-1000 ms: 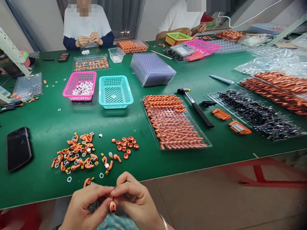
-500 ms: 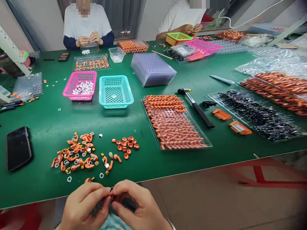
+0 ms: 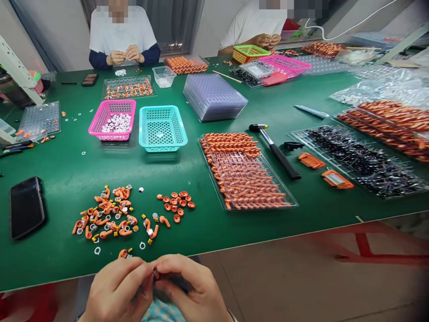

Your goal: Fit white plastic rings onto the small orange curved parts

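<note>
Just off the near edge of the green surface (image 3: 234,107), both of the person's hands meet thumb to thumb above the lap. The left hand (image 3: 117,290) and the right hand (image 3: 187,286) have their fingers curled shut around a tiny part (image 3: 155,271), of which only a sliver shows between the thumb tips; its shape and long axis cannot be told. The part sits right at the meeting point, so neither hand is clearly nearer, and both pinch it from opposite sides. Straight ahead of the hands, on the surface, lies a scatter of orange pieces (image 3: 107,214) mixed with small white rings, with one stray orange piece (image 3: 122,253) closest to the left hand. A cluster of orange caps (image 3: 176,203) lies a little farther on and to the right. A black phone (image 3: 27,206) rests well to the left, and a clear tray of orange parts (image 3: 244,172) lies farther right.
</note>
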Available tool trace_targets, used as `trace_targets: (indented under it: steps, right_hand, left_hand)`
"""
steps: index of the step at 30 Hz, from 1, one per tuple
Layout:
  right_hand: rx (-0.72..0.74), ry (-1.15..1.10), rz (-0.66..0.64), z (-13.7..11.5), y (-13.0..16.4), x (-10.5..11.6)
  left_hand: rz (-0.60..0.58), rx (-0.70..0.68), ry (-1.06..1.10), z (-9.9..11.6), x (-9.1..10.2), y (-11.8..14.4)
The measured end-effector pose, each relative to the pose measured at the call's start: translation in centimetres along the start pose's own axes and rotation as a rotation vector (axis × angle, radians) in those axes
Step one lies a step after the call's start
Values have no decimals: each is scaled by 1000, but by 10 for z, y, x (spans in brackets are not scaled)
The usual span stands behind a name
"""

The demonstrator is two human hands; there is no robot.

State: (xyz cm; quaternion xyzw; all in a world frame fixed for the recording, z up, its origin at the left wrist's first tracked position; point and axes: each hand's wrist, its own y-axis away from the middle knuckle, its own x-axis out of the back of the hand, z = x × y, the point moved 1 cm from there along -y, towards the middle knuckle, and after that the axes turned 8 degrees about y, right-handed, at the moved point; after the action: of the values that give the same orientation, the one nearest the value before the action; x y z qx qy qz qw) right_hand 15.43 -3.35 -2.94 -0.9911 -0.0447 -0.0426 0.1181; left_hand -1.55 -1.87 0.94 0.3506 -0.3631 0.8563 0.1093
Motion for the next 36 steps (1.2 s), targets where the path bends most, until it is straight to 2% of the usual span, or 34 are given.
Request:
trace_targets:
  steps: [4,9,14,19,21,22,26,28,31,36]
  right_hand:
    - [-26,-66,31,0,-2,2]
    - [-51,-123,7,-1,-3,3]
    - [-5,-83,28,-2,-1,2]
    - [64,-13,77,-3,0,2]
    - [97,21,93,-3,0,2]
    - [111,35,101,-4,0,2]
    - [155,58,106,-5,0,3]
    - [151,54,109,-6,-1,4]
    - [136,49,110,-7,-2,5]
    - [128,42,90,-8,-3,5]
  left_hand:
    - [-37,-56,-10,0,0,0]
    - [-66,-82,-10,0,1,-2]
    - [-54,51,140,1,2,-6]
    - [-95,161,319,1,5,-7]
    - [-111,265,435,-1,5,-5]
    - [-119,366,516,-2,4,-3]
    - [-157,965,966,-7,-4,2]
    - [-245,1105,1128,-6,-8,3]
    - [-389,1074,1143,-3,-8,0]
    - [-465,956,896,4,-1,-6]
